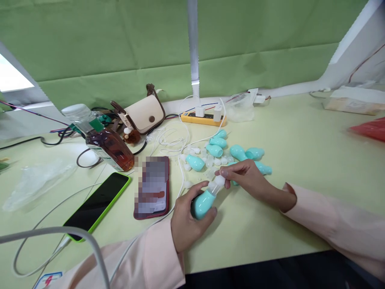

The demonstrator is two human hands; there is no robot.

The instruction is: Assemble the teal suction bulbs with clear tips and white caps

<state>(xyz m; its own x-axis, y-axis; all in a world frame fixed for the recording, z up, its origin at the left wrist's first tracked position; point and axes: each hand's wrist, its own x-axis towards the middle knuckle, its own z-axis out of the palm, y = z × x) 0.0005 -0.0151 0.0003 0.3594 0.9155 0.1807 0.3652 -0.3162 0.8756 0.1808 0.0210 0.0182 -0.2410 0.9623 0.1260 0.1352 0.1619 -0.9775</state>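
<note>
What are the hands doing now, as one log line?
left hand: holding teal bulb; right hand: pinching white piece by its opening; nearby: loose teal bulbs

Toward seven o'clock, the long left sleeve (164, 251) is pale pink and plain, with a broad cuff that ends at the wrist of the bare left hand (189, 222). Toward four o'clock, the matching right sleeve (325, 212) is loose and softly creased, its cuff gaping around the wrist. Near-black cloth (264, 273) covers the lap toward five o'clock.
</note>
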